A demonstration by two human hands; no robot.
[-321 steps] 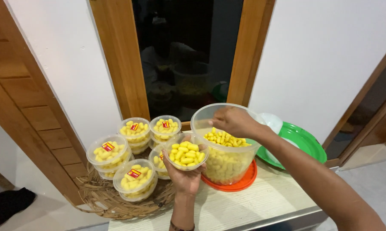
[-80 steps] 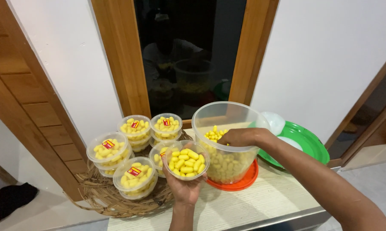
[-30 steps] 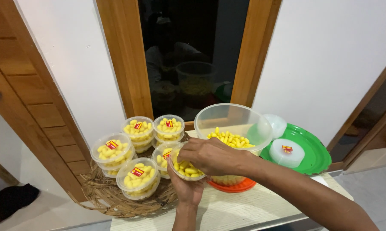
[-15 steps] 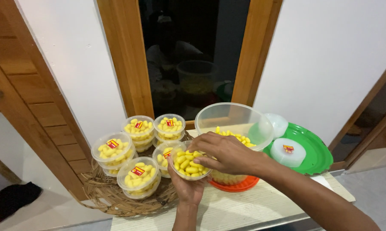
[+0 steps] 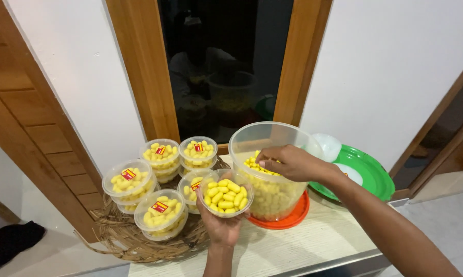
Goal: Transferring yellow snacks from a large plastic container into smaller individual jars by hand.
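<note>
My left hand (image 5: 221, 225) holds up a small clear round tub (image 5: 225, 193) filled with yellow oval snacks, its top uncovered. Beside it stands a large clear plastic container (image 5: 272, 154) partly full of the same yellow snacks, resting on an orange lid (image 5: 293, 218). My right hand (image 5: 288, 161) reaches over the container's rim, fingers curled down onto the snacks inside. Whether it grips any pieces is hidden by the fingers.
Several sealed small tubs (image 5: 159, 213) of yellow snacks with red labels are stacked on a woven straw mat (image 5: 134, 241) at the left. A green plate (image 5: 370, 174) with white lids (image 5: 326, 146) lies at the right. A dark window sits behind, a wooden door at the left.
My right hand has moved from over the small tub back to the large container and dipped inside. The left hand keeps the small tub in about the same spot.
</note>
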